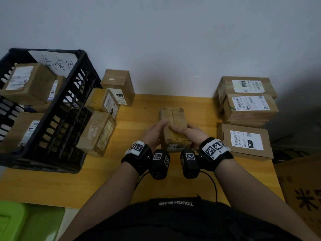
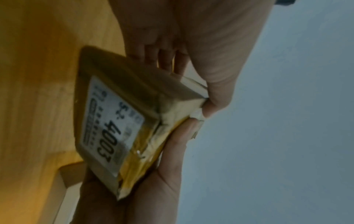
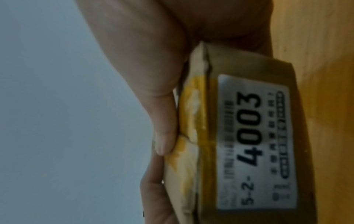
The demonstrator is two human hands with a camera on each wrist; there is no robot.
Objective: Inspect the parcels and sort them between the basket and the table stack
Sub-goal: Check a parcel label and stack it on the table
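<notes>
A small brown parcel [image 1: 173, 126] wrapped in yellow tape is held between both hands just above the middle of the wooden table [image 1: 139, 180]. My left hand [image 1: 156, 129] grips its left side and my right hand [image 1: 190, 134] its right side, thumbs on top. A white label reading "5-2-4003" faces me on its near end [image 2: 111, 128] [image 3: 252, 136]. The wrist views show my left hand [image 2: 210, 94] and right hand [image 3: 162, 121] pinching the taped top edge. The black basket [image 1: 69, 94] stands at the left with several parcels inside. The table stack [image 1: 248, 105] rises at the right.
Three brown parcels [image 1: 102, 122] lie in a row beside the basket's right wall. A single flat parcel [image 1: 246, 141] lies in front of the stack. A large cardboard box [image 1: 304, 197] stands off the table's right edge, and a green object [image 1: 20, 221] sits at the lower left.
</notes>
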